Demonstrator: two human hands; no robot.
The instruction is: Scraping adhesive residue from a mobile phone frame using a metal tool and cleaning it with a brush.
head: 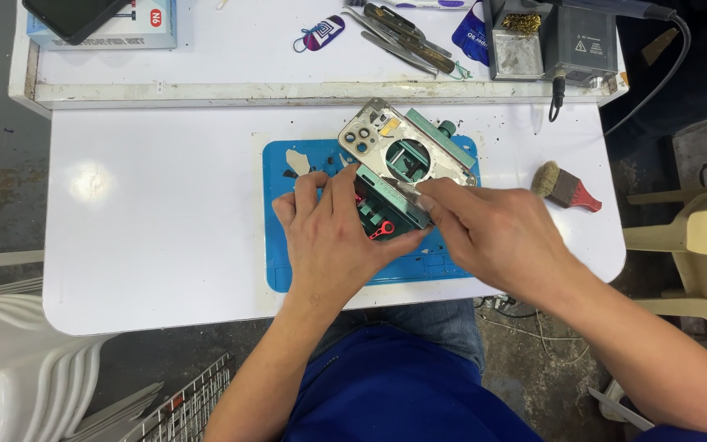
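Seen from above at a white table (165,229), with a blue work mat (288,270) lying at its middle. On the mat, a green clamping jig (394,176) holding a phone back housing (374,131), camera holes toward the far left corner, a round opening in the middle showing the green of the jig beneath. Left hand (329,237) laid flat over the near part of the jig, fingers curled loosely and pressing on its near bar, thumb tucked beside a small red lever (382,231) at the jig's near side. Right hand (497,233) just to the right, touching the left at the fingertips, thumb and forefinger pinched tight on a thin metal blade tool (407,190) whose tip rests against the near edge of the housing. Further right on the table, well apart from the hands, a small brush (565,187) with a red handle. On the raised shelf at the far side, several tweezers (403,37) lying together, a blue and white oval tag (321,33), a box with a dark phone (75,12) on it at far left, and a grey soldering station (583,41) with a brass wool cleaner (521,23) at far right. Blue clothing visible at the near edge; pale plastic chairs (689,245) at the right.
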